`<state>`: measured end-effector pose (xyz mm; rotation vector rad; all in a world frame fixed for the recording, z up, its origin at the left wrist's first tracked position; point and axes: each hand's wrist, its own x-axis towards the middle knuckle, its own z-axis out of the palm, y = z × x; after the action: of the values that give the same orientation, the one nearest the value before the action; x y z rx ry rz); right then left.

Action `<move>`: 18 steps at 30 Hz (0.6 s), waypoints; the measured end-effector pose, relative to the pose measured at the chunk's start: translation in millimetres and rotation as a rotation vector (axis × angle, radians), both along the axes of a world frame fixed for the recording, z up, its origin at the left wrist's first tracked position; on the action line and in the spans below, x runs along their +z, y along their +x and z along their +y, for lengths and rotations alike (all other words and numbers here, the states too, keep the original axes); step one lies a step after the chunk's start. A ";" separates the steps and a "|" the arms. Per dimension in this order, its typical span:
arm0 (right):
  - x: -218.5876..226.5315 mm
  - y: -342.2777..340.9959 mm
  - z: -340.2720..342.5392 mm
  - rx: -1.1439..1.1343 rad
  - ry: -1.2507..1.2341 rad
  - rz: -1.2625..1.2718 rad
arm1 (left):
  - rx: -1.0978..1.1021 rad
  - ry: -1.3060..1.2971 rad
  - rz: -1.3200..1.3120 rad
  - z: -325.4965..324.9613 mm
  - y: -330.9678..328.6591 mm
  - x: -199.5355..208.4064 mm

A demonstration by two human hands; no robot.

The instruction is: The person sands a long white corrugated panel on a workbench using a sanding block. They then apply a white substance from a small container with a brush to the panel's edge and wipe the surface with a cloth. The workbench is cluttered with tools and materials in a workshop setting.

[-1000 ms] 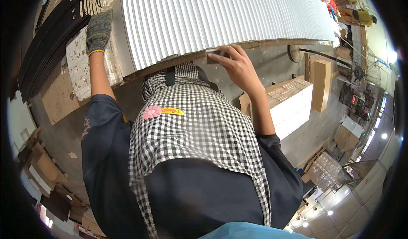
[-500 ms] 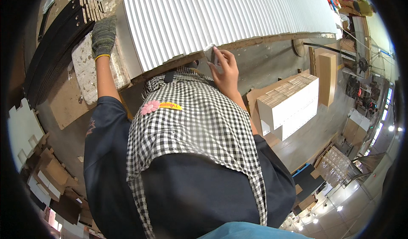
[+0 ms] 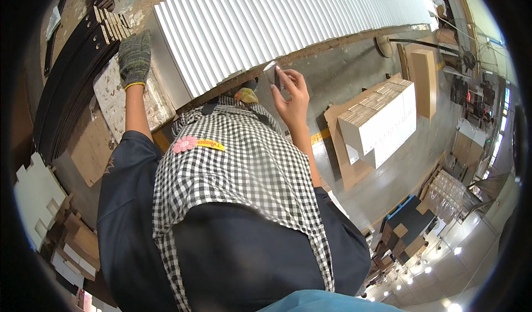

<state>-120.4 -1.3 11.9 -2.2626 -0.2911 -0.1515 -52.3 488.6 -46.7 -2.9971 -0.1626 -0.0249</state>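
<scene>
The left hand [image 3: 134, 60], in a grey knit glove with a yellow cuff edge, lies with its fingers together at the left end of the row of white strips [image 3: 249, 29]; whether they curl round anything there is hidden, so I cannot tell if it grips. The bare right hand [image 3: 293, 96] is closed on a small dark block [image 3: 272, 76], pinched between thumb and fingertips, its pale top end turned toward the strips. The block sits just off the row's near edge; contact between the two cannot be made out.

On the far left, curved black panels [image 3: 61, 85] are stacked near the glove, leaving a narrow gap. A worn whitish slab [image 3: 108, 90] lies beside the left wrist. Along the near side of the strips runs a wooden edge [image 3: 332, 43], with the checked apron [image 3: 233, 162] close below its left part. Right of the right hand, grey floor [image 3: 316, 98] stretches to a stack of white boards [image 3: 388, 123], well apart.

The left forearm reaches straight forward, the glove's back upward. The right forearm rises beside the apron, wrist nearly straight, thumb on the left, fingers bent toward the block.
</scene>
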 end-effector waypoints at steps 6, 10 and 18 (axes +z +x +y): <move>-2.8 1.0 20.9 -0.155 0.169 0.044 | -0.044 -0.018 -0.114 -4.2 0.9 0.3; 4.6 -0.7 25.5 -0.280 0.241 0.114 | -0.055 -0.591 -0.312 -23.1 46.2 -0.7; 51.5 1.5 33.7 -0.090 -0.246 0.001 | -0.553 -0.408 -0.175 -76.3 197.8 -1.3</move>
<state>-118.8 32.4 63.4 -2.5209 -0.2162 -0.1693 145.5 412.4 -48.0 -3.3259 0.7308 -0.3504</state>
